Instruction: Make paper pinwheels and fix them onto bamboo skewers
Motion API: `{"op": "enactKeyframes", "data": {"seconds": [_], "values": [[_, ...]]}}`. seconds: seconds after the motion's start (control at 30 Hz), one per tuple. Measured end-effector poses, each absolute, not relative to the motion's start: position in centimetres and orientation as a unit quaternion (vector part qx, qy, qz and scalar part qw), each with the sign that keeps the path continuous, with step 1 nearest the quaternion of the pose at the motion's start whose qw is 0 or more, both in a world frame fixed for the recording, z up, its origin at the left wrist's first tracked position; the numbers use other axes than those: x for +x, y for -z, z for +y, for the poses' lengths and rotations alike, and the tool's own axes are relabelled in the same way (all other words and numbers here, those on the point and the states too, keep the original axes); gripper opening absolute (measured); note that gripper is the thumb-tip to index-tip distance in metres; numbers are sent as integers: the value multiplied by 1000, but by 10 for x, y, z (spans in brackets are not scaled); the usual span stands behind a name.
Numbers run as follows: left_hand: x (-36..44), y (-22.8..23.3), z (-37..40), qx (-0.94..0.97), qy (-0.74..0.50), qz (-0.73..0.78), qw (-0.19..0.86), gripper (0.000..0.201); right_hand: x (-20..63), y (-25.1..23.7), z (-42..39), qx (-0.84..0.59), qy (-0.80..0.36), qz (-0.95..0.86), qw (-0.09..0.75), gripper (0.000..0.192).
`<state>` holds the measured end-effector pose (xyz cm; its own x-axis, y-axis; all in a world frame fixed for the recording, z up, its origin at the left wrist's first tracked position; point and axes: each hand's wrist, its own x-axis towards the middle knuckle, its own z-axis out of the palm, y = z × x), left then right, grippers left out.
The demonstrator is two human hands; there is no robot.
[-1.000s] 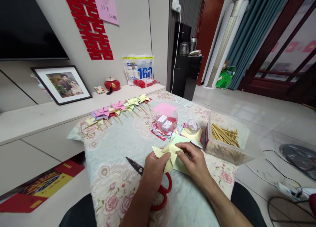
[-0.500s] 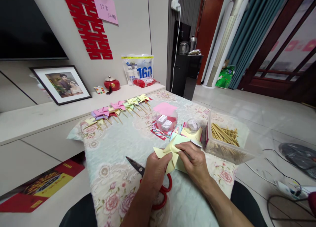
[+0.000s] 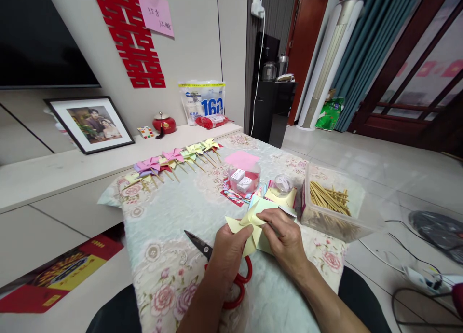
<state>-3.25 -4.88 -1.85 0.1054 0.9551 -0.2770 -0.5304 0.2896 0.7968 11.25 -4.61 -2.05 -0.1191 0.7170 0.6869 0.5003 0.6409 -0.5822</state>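
Between my two hands is a pale yellow paper pinwheel (image 3: pixel 250 223), its blades partly folded in toward the middle. My left hand (image 3: pixel 227 251) pinches its lower left side, thumb on top. From the right, my right hand (image 3: pixel 284 234) grips a folded blade with thumb and fingertips. Red-handled scissors (image 3: pixel 237 289) lie on the cloth under my left wrist, which covers part of them. Beyond my hands are sheets of coloured paper (image 3: pixel 269 205), partly hidden by my right hand.
Finished pinwheels on sticks (image 3: pixel 173 154) line the table's far left edge. A clear round tub (image 3: pixel 244 176) with small white boxes and a small round container (image 3: pixel 283 183) stand behind my hands. A plastic box (image 3: pixel 327 219) of wooden sticks (image 3: pixel 329 198) is at the right.
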Motion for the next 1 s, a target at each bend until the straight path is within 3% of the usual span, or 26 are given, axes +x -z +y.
{"op": "enactKeyframes", "data": {"seconds": [0.5,0.83,1.0], "values": [[-33,16,-49,244,-536,380,713,36,113,24,-44,-388,-91,-760,513,27],[-32,21,-49,248,-544,421,682,27,114,23,-43,-387,-88,-765,506,36],[-32,18,-48,246,-541,385,706,29,114,22,-44,-386,-100,-765,505,30]]}}
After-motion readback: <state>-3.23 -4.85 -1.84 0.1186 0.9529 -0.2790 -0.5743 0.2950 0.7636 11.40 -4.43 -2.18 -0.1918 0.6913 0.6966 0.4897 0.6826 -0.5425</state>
